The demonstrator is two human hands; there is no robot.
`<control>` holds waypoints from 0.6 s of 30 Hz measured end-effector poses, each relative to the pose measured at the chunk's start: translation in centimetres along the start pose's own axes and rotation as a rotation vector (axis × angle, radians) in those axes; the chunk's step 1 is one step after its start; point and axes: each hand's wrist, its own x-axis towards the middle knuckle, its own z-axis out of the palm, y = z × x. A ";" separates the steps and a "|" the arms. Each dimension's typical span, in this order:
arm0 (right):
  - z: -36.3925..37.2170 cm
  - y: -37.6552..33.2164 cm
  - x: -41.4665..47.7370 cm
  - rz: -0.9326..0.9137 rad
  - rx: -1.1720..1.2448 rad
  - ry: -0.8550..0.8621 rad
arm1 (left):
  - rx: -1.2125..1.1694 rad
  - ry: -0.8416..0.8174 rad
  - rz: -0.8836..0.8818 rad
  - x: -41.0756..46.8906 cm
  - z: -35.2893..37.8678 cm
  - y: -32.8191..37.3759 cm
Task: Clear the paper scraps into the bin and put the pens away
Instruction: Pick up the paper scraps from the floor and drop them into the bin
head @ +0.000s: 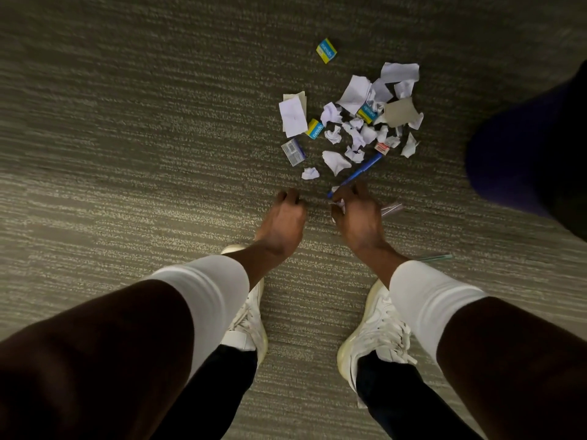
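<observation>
— Sleeves nearest, white, at 7 and 5; below them pale shoes at 6, flat on striped carpet.

— And past the cuffs?

— Left hand near centre, fingers curled, tips tucked down onto the carpet; cannot tell whether anything is pinched under them. Right hand just beside it toward 3, fingers curled round a crumpled white scrap; thumb close to the near end of a blue pen.

— Rest of the litter?

— Heap of torn paper and small boxes at 1, just beyond the fingertips, well apart from the shoes; lone yellow box at 12; clear straw just beside the right hand toward 3; green straw at 4; dark shape at 3, too blurred to name.

— Risks from here?

— Probably a loose hold; scrap small and only part-wrapped, so likely to slip out on the lift. Could nudge the pen when closing tighter; round barrel, apt to roll toward 7. Easy to miss the smallest bits against pale stripes in dim light; might also tread on the green straw when shifting feet.
</observation>
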 end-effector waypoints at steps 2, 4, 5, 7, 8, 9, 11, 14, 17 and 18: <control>-1.0 -0.1 -1.1 0.027 0.050 0.028 | -0.047 0.009 -0.032 -0.7 -1.1 0.9; -2.1 -0.3 -2.3 0.039 0.093 0.058 | -0.068 0.011 -0.049 -1.4 -2.2 1.9; -2.6 -0.3 -2.9 0.039 0.119 0.065 | -0.073 0.012 -0.059 -1.7 -2.9 2.5; -4.0 -0.6 -3.9 0.046 0.160 0.072 | -0.094 0.017 -0.077 -2.3 -4.2 3.8; -4.8 -0.7 -4.4 0.061 0.176 0.076 | -0.112 0.019 -0.084 -2.6 -4.9 4.4; -5.6 -0.9 -4.9 0.080 0.187 0.085 | -0.128 0.023 -0.089 -2.9 -5.7 5.0; -7.3 -1.3 -6.2 0.109 0.187 0.119 | -0.150 0.027 -0.096 -3.6 -7.4 6.3; -10.4 -1.6 -8.8 0.142 0.210 0.157 | -0.170 0.029 -0.106 -4.3 -10.5 8.9; -13.9 -1.3 -11.7 0.213 0.261 0.194 | -0.216 0.039 -0.136 -4.8 -13.5 12.3; -15.1 -1.1 -12.6 0.223 0.274 0.219 | -0.240 0.046 -0.135 -4.9 -14.4 13.7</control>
